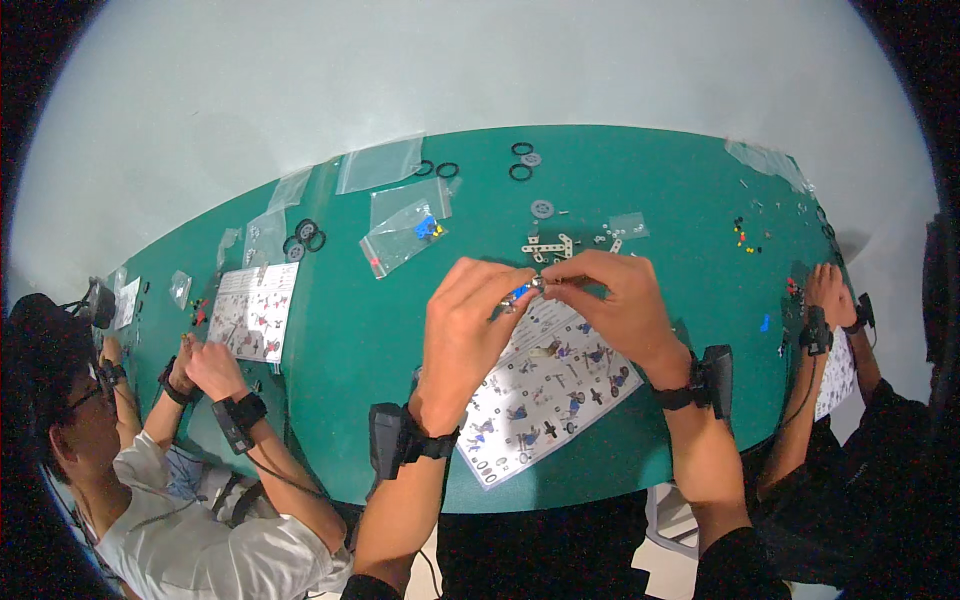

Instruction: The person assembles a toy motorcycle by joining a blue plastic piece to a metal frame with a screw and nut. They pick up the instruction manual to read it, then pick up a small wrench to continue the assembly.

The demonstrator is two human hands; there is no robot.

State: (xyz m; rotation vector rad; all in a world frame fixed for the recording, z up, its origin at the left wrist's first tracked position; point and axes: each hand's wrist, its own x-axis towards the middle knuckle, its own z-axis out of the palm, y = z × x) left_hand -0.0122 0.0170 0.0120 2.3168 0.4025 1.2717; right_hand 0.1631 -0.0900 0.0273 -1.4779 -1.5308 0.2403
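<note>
My left hand (468,318) is closed on a small blue and metallic toy model part (520,293), held above the table in front of me. Thumb and fingertips of my right hand (612,298) pinch the other end of the same part. Below both hands lies a printed instruction sheet (540,415) with pictures of model steps. Just beyond my fingers are pale perforated strips (548,246); some small pieces there are hidden by my hands.
Plastic bags (405,240), one holding blue and yellow pieces, lie at the left. Black rings (520,172) and grey wheels (542,208) lie farther back. People work at both sides: hands at left (213,368), a hand at right (828,292). The green table's (640,480) near edge curves.
</note>
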